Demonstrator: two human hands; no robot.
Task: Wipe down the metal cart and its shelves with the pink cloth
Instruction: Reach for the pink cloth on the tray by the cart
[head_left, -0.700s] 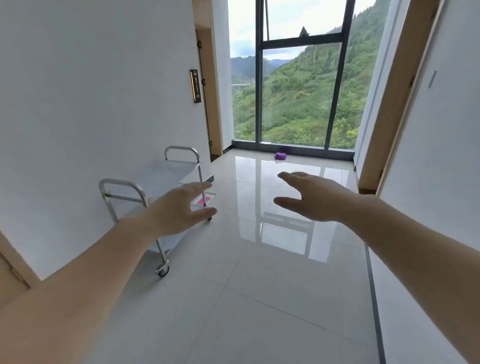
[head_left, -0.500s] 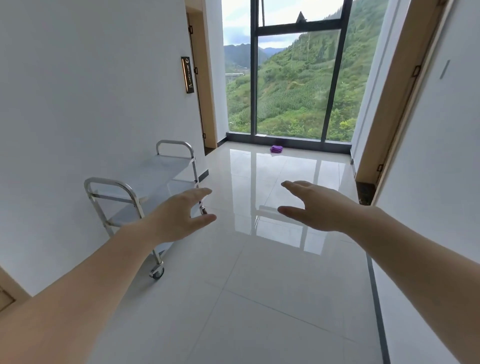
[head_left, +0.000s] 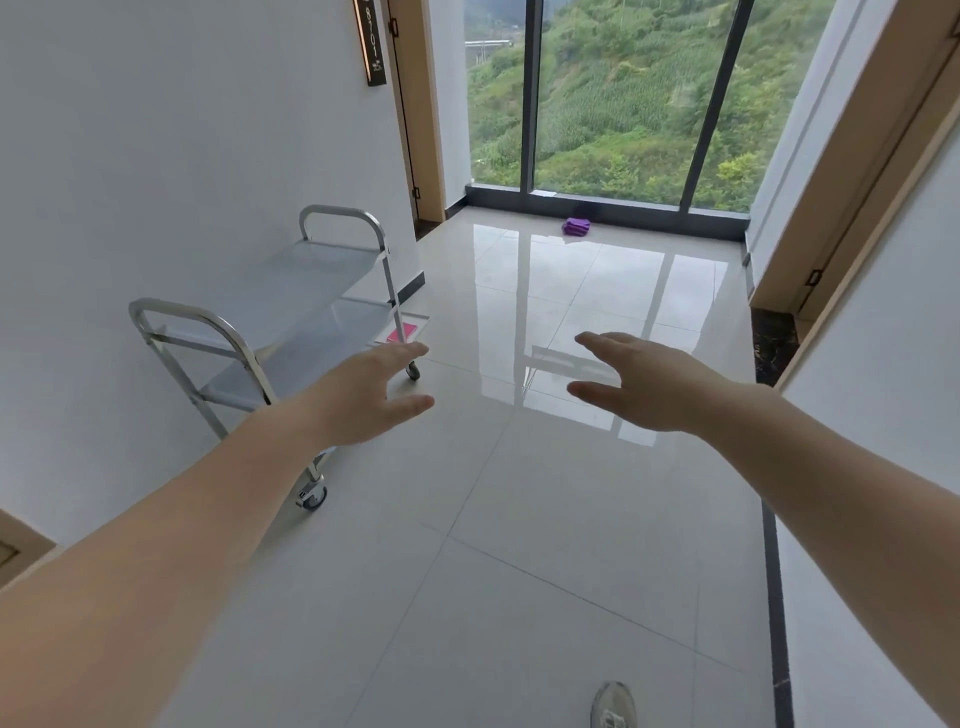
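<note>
Since the earlier frames the view has tipped downward and come nearer the metal cart (head_left: 291, 332), so less sky shows through the window and a shoe tip (head_left: 614, 705) now appears at the bottom edge. Both hands are stretched forward, empty, with fingers straight and thumbs spread: the left hand (head_left: 363, 397) hovers in front of the cart's near side, the right hand (head_left: 641, 387) over the glossy tiled floor (head_left: 519, 545), well apart from the cart. The cart stands against the white wall on the left, on castors, with a looped handle at each end and flat steel shelves. The pink cloth (head_left: 402, 332) lies on a lower shelf at the cart's far end, just beyond the left hand's fingertips in the view and not touched. A small purple bundle (head_left: 576, 227) lies on the floor at the foot of the tall window (head_left: 613, 104).
</note>
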